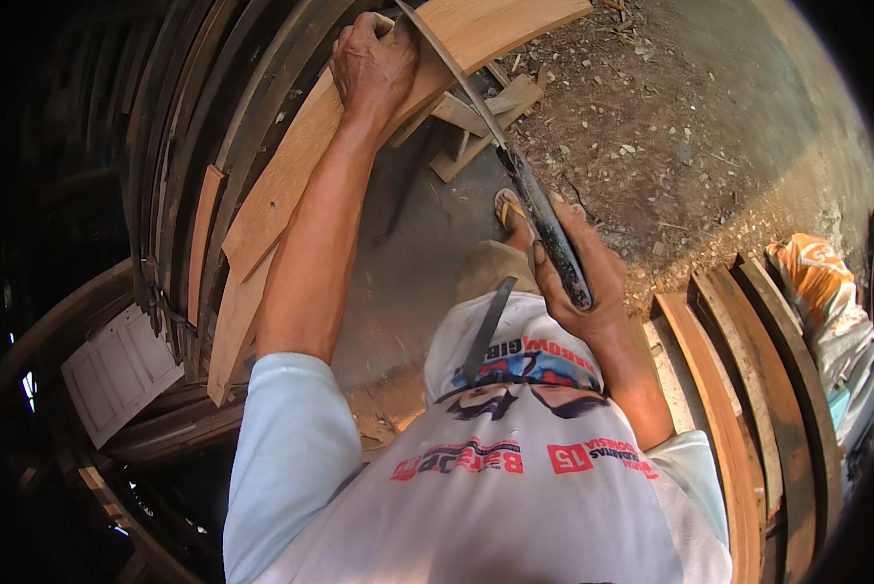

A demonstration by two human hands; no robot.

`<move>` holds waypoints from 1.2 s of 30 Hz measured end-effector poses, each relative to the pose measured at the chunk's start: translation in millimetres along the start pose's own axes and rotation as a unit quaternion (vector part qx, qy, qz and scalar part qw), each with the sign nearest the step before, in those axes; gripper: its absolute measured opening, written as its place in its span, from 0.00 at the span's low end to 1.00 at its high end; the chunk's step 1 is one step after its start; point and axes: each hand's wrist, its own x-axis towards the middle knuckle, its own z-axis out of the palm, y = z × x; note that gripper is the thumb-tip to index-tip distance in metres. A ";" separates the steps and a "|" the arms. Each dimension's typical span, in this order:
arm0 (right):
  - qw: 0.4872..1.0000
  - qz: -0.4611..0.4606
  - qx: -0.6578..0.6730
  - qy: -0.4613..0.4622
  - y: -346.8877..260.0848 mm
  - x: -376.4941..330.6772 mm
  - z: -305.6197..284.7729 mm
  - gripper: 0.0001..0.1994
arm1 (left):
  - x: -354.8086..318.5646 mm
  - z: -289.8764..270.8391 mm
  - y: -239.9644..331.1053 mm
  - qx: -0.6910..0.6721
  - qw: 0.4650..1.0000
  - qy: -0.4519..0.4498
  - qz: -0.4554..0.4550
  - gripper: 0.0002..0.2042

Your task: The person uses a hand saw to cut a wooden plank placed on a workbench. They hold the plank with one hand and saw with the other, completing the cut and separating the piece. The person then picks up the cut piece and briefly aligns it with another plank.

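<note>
While the left hand (372,60) clamps down over the edge of a long curved wooden plank (301,165) near the top centre of the frame, the right hand (585,277) at centre right is clenched around the dark handle of a long knife (515,165), whose thin blade runs up and left to touch the plank's upper end. Scrap wood pieces (476,122) lie on the dirt ground (671,127) just below the plank, and 3 curved boards (748,389) lean at the lower right.
</note>
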 end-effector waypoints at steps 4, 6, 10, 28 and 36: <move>1.000 -0.002 -0.003 -0.010 -1.5 -6.8 -10.7 0.26 | 2.8 4.4 -3.4 -0.006 0.999 0.030 0.015 0.28; 0.999 0.025 0.005 -0.022 -4.3 -8.5 -12.8 0.26 | 4.1 4.3 -7.2 -0.003 1.000 0.024 0.006 0.27; 1.000 -0.005 -0.004 -0.003 5.8 -13.6 -4.9 0.27 | 7.9 8.2 -12.9 0.013 0.998 0.042 0.045 0.27; 0.995 0.095 0.023 0.000 -7.5 23.6 3.7 0.24 | 18.4 0.3 3.5 0.031 0.999 0.029 0.011 0.22; 0.997 0.071 0.008 -0.018 5.8 25.7 -3.9 0.24 | 18.5 7.8 -7.4 0.018 0.999 0.024 -0.015 0.26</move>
